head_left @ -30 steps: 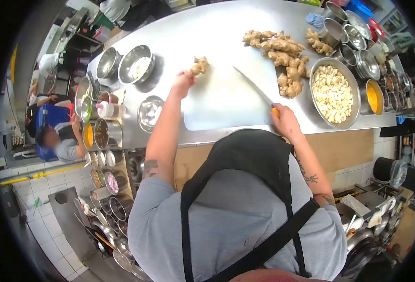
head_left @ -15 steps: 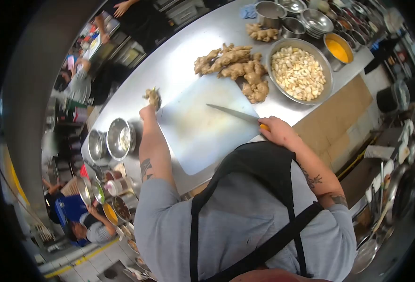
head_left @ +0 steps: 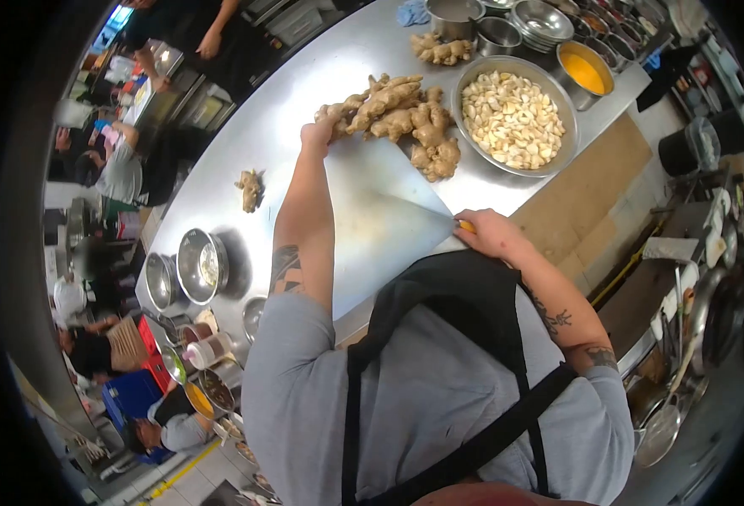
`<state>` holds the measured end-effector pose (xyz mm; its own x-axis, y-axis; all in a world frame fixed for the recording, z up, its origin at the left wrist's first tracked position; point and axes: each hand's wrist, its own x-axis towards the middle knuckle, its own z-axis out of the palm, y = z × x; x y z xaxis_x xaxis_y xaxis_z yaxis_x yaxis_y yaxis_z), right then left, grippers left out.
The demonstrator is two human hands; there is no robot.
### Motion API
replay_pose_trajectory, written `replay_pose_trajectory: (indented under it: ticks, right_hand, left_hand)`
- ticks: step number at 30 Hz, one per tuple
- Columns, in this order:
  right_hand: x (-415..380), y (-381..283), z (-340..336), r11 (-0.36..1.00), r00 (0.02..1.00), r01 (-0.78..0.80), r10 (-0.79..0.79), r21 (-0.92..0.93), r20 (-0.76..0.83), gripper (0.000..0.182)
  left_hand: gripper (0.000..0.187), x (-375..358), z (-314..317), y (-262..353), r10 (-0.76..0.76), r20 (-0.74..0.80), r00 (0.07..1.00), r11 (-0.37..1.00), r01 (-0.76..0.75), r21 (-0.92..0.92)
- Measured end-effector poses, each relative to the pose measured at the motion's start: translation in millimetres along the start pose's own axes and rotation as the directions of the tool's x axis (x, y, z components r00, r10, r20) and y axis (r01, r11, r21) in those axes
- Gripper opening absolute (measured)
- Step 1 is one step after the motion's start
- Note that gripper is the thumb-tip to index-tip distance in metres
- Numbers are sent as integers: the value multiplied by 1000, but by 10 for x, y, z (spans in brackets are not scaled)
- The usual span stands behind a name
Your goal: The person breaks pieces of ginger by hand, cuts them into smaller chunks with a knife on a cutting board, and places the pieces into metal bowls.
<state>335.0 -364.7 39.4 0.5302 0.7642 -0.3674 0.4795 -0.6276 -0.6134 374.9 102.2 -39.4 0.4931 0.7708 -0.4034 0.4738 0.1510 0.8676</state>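
My left hand [head_left: 318, 135] reaches over the chopping board and grips the left end of a piece of ginger root [head_left: 338, 112] at the edge of a heap. More knobbly ginger roots [head_left: 414, 118] lie piled behind the white chopping board [head_left: 359, 261]. At the board's right edge, my right hand [head_left: 491, 234] is closed around the yellow handle of a kitchen knife [head_left: 466, 226]. Its blade points left over the board and shows only faintly. A separate ginger piece [head_left: 250, 191] lies on the steel table, left of the board.
A large steel bowl [head_left: 569, 139] of peeled garlic cloves stands right of the ginger. Behind it are an orange-filled pot [head_left: 587, 72] and stacked bowls [head_left: 542, 24]. Two steel bowls [head_left: 201, 266] sit at the table's left end. Other people work beyond the table.
My left hand has let go of the small ginger piece left of the board and moved right to the heap. My right hand stays on the knife.
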Motion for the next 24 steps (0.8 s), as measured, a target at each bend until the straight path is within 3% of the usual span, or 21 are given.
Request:
replay_pose_trajectory:
  ticks: [3,6,9,14,17,21,24]
  right_hand:
    - [71,228,81,995,998,58,-54,85,-43,33]
    - [93,199,-53,989,998,65,-64,136,-6,30]
    - [166,242,-112,994,998,10,-16,107,62,28]
    - [120,230,-266,995,993,95,-96,16,69,26]
    - [-14,16,-400,985,969,167,-171,37,177,21]
    - [-114,-198,-409,922,905,388,-379,-9,192,48]
    - [-48,-195,-327,834,837,539,-514,-123,187,65]
  left_hand:
    - [40,-352,-407,53,34,92,995,994,-24,-108]
    - [47,-821,-915,-143,91,155,984,973,-55,-225]
    - [43,-1573,-1276,-409,70,184,980,973,-27,-230]
    - [48,-2501,-1221,-1058,12,189,982,967,37,-253]
    - [49,-2742,-1143,-1207,30,191,981,978,11,-209]
    - [50,-2994,-1066,-1014,1,133,991,1000,-4,20]
    - [52,-2983,-1065,-1068,18,114,993,997,-27,74]
